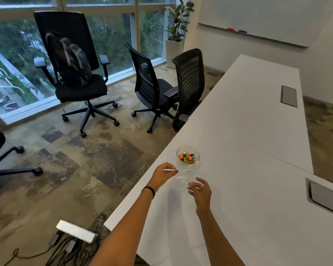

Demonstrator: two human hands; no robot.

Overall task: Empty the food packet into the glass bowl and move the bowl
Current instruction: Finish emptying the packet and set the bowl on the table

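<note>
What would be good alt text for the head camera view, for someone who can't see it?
Two bare hands hold a clear, seemingly empty plastic packet over a white table, just in front of a small glass bowl holding wrapped sweets. The left hand pinches the packet's top edge; the right hand holds its other end. Black office chairs stand by a window.

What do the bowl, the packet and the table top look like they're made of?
Bowl: clear glass, likely; the sweets show through its wall. Packet: thin transparent plastic film, crinkled with glints, held by both hands. Table: smooth matte white, probably laminate.
</note>
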